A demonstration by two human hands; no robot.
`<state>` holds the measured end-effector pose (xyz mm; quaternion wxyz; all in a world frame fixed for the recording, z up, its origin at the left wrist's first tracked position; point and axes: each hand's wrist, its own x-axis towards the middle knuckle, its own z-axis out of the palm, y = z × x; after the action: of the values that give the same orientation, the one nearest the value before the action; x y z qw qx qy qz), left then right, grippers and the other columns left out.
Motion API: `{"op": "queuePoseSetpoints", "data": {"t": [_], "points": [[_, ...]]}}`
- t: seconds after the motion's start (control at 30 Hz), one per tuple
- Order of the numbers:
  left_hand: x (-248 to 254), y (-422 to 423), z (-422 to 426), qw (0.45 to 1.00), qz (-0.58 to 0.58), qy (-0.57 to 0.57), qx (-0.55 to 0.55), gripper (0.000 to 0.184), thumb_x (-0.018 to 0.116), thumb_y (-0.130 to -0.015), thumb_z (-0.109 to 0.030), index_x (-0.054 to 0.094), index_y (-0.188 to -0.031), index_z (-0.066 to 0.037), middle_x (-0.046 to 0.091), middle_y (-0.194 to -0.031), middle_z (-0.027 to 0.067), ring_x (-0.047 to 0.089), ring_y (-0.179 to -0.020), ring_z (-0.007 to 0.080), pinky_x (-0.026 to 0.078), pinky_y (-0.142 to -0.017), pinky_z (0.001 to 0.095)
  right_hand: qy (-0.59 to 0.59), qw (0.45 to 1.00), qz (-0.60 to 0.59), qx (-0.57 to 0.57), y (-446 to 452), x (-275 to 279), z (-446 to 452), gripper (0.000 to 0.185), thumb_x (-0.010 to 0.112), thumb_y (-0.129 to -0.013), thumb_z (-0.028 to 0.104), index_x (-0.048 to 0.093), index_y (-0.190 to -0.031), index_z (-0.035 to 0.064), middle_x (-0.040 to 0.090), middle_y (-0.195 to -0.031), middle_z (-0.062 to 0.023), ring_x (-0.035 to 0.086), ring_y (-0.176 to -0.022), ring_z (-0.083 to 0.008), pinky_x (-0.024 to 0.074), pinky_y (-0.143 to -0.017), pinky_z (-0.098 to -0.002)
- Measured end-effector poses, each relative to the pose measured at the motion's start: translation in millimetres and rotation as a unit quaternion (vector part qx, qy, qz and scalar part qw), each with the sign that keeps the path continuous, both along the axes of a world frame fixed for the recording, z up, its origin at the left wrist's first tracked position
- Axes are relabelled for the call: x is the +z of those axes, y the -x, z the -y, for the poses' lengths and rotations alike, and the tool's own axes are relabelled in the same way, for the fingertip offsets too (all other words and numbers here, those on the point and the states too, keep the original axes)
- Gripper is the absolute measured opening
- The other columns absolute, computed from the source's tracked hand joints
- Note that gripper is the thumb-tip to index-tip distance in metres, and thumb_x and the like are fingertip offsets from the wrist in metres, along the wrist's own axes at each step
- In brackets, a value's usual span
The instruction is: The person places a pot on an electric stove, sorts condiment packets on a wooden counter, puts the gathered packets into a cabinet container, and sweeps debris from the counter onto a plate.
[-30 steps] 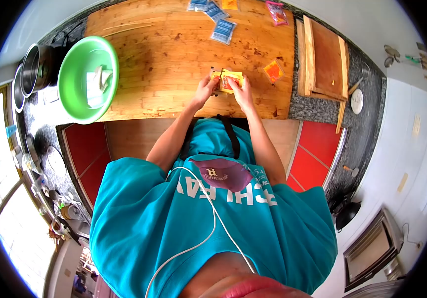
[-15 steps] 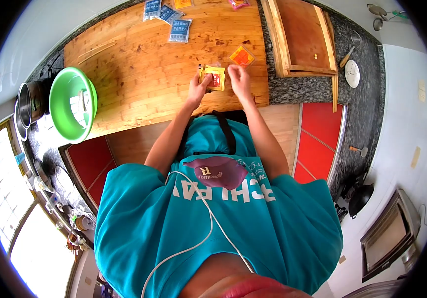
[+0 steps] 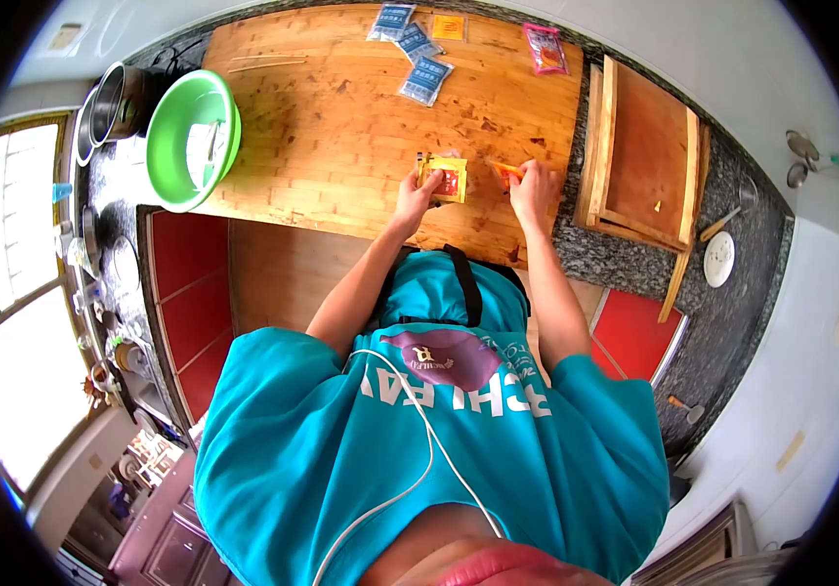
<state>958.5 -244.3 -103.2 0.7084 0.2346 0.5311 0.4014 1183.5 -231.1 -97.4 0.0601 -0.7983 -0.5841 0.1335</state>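
My left hand [image 3: 416,203] is closed on small yellow-and-red sachets [image 3: 451,182], seemingly stacked, above the front part of the wooden board [image 3: 332,127]. To its right, my right hand [image 3: 534,189] pinches an orange packet [image 3: 505,174], tilted and partly hidden by the fingers. The two hands are apart. Farther back on the board lie several blue-and-white packets [image 3: 426,80], a flat orange packet [image 3: 449,27] and a pink-and-red packet [image 3: 545,49].
A green basin [image 3: 158,156] stands at the board's left end, with metal pots [image 3: 119,103] beyond it. Thin sticks [image 3: 268,62] lie at the back left. On the right are a wooden tray-like frame [image 3: 646,146] and a white plate [image 3: 719,259] on the dark countertop.
My right hand has closed on the orange packet, which lay on the board before, and lifts or tilts it. My left hand keeps the yellow sachets. The camera view has shifted.
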Motion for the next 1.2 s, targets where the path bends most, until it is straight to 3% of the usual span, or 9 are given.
{"op": "queuePoseSetpoints", "data": {"t": [0.1,0.3,0.37,0.43,0.5,0.7,0.9,1.1,1.2], "points": [[0.0,5.6,-5.7,0.996,-0.076,-0.033,0.025,0.028,0.063,-0.088,-0.025,0.059,-0.103,-0.001,0.065,-0.086,0.0034,0.061,-0.071,0.0101,0.051,-0.062,0.0257,-0.102,0.978,-0.181,0.033,15.3,-17.8,-2.2,0.029,0.069,-0.080,0.019,0.052,-0.095,0.0015,0.064,-0.083,-0.0212,0.063,-0.072,-0.0375,0.0481,-0.060,-0.0426],[-12.6,42.0,-32.5,0.935,-0.334,-0.081,-0.091,0.046,0.069,-0.081,-0.032,0.056,-0.106,0.004,0.064,-0.084,0.0184,0.064,-0.072,0.0260,0.050,-0.064,0.0355,-0.161,0.864,-0.475,-0.050,49.5,-28.5,-13.4,0.032,0.072,-0.078,0.014,0.053,-0.100,0.0010,0.065,-0.091,-0.0129,0.065,-0.078,-0.0238,0.0514,-0.065,-0.0366],[-11.6,44.5,-35.4,0.820,-0.539,-0.181,-0.064,0.056,0.070,-0.079,-0.032,0.049,-0.115,0.004,0.060,-0.096,0.0243,0.060,-0.088,0.0362,0.048,-0.074,0.0417,-0.067,0.766,-0.625,-0.134,62.1,-18.3,-16.2,0.031,0.072,-0.079,0.011,0.054,-0.103,0.0012,0.064,-0.093,-0.0073,0.063,-0.079,-0.0154,0.0518,-0.065,-0.0304],[-2.8,48.4,-40.8,0.806,-0.555,-0.206,-0.024,0.061,0.070,-0.077,-0.029,0.044,-0.121,0.003,0.057,-0.105,0.0258,0.053,-0.100,0.0395,0.044,-0.083,0.0440,-0.055,0.736,-0.655,-0.160,70.6,-17.6,-19.6,0.028,0.070,-0.080,0.008,0.055,-0.103,0.0013,0.064,-0.094,-0.0060,0.062,-0.081,-0.0125,0.0512,-0.064,-0.0264],[11.8,52.1,-51.7,0.659,-0.700,-0.276,-0.002,0.055,0.067,-0.078,-0.025,0.046,-0.121,0.002,0.057,-0.106,0.0245,0.052,-0.102,0.0391,0.042,-0.088,0.0421,-0.057,0.716,-0.670,-0.187,76.5,-20.6,-22.9,0.028,0.070,-0.081,0.008,0.055,-0.103,0.0005,0.064,-0.095,-0.0062,0.062,-0.081,-0.0128,0.0517,-0.065,-0.0270],[3.5,50.2,-105.9,0.783,-0.563,-0.263,-0.039,0.040,0.064,-0.080,-0.021,0.056,-0.112,0.002,0.059,-0.105,0.0199,0.052,-0.100,0.0374,0.042,-0.090,0.0421,-0.044,0.762,-0.626,-0.163,82.1,-29.5,-42.3,0.025,0.068,-0.083,0.010,0.056,-0.103,0.0018,0.065,-0.097,-0.0062,0.063,-0.081,-0.0135,0.0544,-0.066,-0.0292],[-20.1,40.2,-161.4,0.759,-0.601,-0.238,-0.074,0.038,0.067,-0.078,-0.026,0.060,-0.102,0.001,0.061,-0.091,0.0174,0.057,-0.090,0.0342,0.044,-0.081,0.0432,-0.003,0.726,-0.651,-0.222,83.3,-16.3,-67.7,0.023,0.065,-0.086,0.011,0.056,-0.105,0.0032,0.065,-0.099,-0.0047,0.063,-0.083,-0.0117,0.0543,-0.065,-0.0279],[-23.5,47.0,-188.1,0.824,-0.520,-0.157,-0.164,0.022,0.068,-0.075,-0.023,0.067,-0.077,-0.002,0.065,-0.076,0.0198,0.063,-0.075,0.0358,0.050,-0.069,0.0443,-0.009,0.744,-0.617,-0.255,72.4,-19.9,-71.1,0.021,0.064,-0.087,0.012,0.057,-0.105,0.0027,0.064,-0.101,-0.0035,0.062,-0.085,-0.0107,0.0540,-0.065,-0.0273],[-24.4,40.6,-168.5,0.832,-0.466,-0.215,-0.212,0.019,0.063,-0.077,-0.021,0.067,-0.077,-0.003,0.064,-0.072,0.0188,0.064,-0.069,0.0349,0.051,-0.063,0.0426,-0.060,0.665,-0.703,-0.246,63.7,-13.0,-67.8,0.021,0.064,-0.087,0.013,0.057,-0.104,0.0045,0.063,-0.097,-0.0021,0.062,-0.082,-0.0106,0.0528,-0.068,-0.0273]]}}
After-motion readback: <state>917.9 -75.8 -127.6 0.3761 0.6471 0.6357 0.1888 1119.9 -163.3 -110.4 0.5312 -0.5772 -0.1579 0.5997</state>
